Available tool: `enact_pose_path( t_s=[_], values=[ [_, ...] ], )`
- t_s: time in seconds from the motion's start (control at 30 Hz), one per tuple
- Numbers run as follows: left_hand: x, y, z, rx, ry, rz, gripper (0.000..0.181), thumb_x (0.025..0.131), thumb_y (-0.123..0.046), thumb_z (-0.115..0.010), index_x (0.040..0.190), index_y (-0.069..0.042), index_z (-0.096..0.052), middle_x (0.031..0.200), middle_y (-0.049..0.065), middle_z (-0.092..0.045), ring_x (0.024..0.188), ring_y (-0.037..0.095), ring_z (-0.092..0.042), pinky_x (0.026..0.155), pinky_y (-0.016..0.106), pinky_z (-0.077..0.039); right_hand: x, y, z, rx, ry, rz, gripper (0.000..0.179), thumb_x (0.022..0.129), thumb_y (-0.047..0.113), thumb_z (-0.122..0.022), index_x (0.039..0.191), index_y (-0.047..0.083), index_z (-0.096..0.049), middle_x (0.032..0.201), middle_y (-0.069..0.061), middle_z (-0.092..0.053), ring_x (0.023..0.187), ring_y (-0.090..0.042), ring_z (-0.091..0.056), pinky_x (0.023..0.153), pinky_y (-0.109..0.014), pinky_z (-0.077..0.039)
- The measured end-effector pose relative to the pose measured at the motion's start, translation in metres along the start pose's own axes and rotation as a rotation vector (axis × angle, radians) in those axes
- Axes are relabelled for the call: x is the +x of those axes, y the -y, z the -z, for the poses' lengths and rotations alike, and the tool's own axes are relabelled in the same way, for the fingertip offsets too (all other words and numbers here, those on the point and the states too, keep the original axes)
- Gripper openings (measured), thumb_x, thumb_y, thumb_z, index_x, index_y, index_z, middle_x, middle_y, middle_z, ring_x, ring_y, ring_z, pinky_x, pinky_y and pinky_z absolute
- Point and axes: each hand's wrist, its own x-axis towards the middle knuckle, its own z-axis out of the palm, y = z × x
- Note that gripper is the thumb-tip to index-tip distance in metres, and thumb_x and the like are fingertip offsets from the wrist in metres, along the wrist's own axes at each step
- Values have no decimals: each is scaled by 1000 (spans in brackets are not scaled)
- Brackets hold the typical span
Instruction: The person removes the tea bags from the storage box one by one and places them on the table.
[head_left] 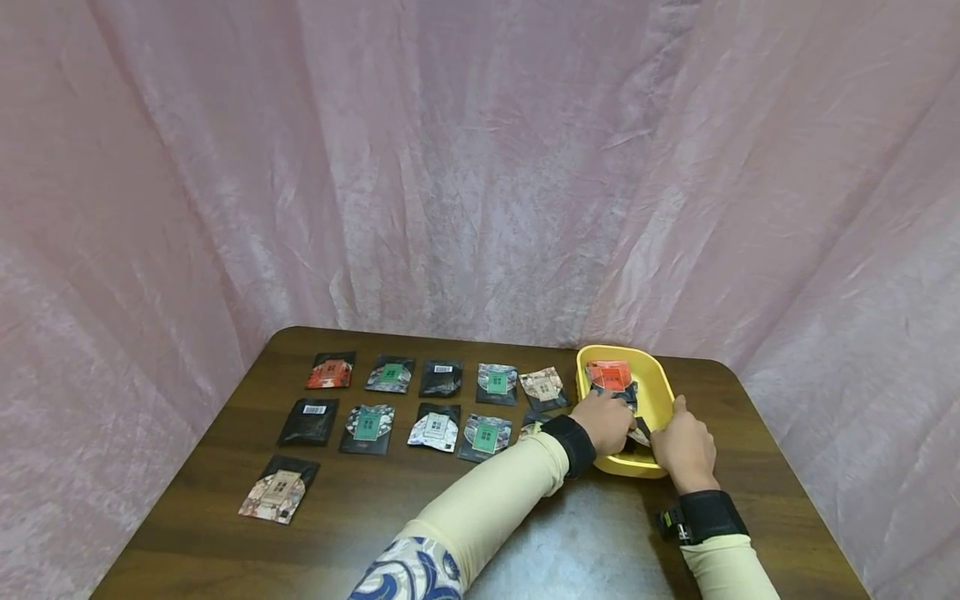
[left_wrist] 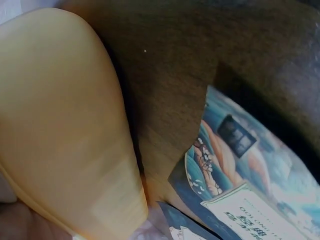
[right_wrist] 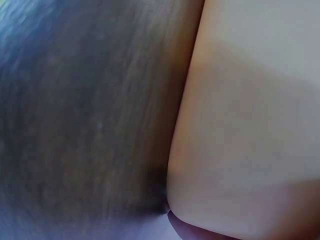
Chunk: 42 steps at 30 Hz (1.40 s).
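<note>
A yellow plastic basket (head_left: 660,392) stands at the table's back right. My left hand (head_left: 606,423) reaches over its near left rim, fingers bent down inside it. At these fingertips is a tilted dark-and-beige tea packet (head_left: 642,432), pinched as far as I can see; the fingertips are partly hidden. Farther back in the basket lies a tea packet with an orange-red label (head_left: 611,377). My right hand (head_left: 684,448) grips the basket's right wall, one finger along the outside. In the left wrist view, the basket's wall (left_wrist: 65,110) stands beside a tea packet (left_wrist: 250,175) marked oolong.
Several tea packets lie in rows on the brown wooden table (head_left: 360,533), among them a red one (head_left: 331,370), a green-labelled one (head_left: 367,428) and a beige one (head_left: 280,490). Some near the basket are partly behind my left arm. A pink curtain (head_left: 465,167) hangs behind.
</note>
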Motion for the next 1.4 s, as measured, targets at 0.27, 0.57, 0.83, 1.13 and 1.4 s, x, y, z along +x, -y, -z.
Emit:
enact_pose_path(
  t_s=[0.27,0.57,0.83,1.13,1.4],
  values=[
    [-5,4,2,-26,-47,22,25,103,-34,-64,119,-46,-79,126,-17,-76,120,13,-66,101,34,-54,0,3,1,-4,-8,16,82,90,15,-59,162,-8,-29,128,-44,-63,101,-61,-67,79,-65,-52],
    [-7,7,4,-30,-78,45,26,101,-31,-67,121,-44,-79,125,-16,-76,118,12,-66,96,30,-57,2,8,3,-4,-15,28,82,90,15,-59,162,-8,-29,130,-44,-62,103,-62,-66,80,-66,-52],
    [-14,5,5,39,-160,24,19,100,-28,-68,107,-38,-83,114,-14,-78,109,10,-68,92,26,-56,1,9,3,-12,-4,35,80,91,15,-60,161,-10,-29,129,-45,-62,102,-62,-66,80,-66,-52],
    [-21,0,-1,249,-379,32,24,105,-29,-60,95,-38,-80,104,-19,-78,103,7,-64,89,22,-50,2,6,2,-13,26,14,84,92,14,-62,163,-10,-24,132,-45,-61,102,-58,-67,81,-63,-53],
    [-41,0,15,358,-434,15,28,107,-30,-56,95,-41,-79,100,-20,-75,99,6,-59,87,25,-45,1,1,2,-22,37,-5,81,95,14,-58,163,-10,-23,132,-45,-60,102,-58,-67,80,-63,-53]
  ],
)
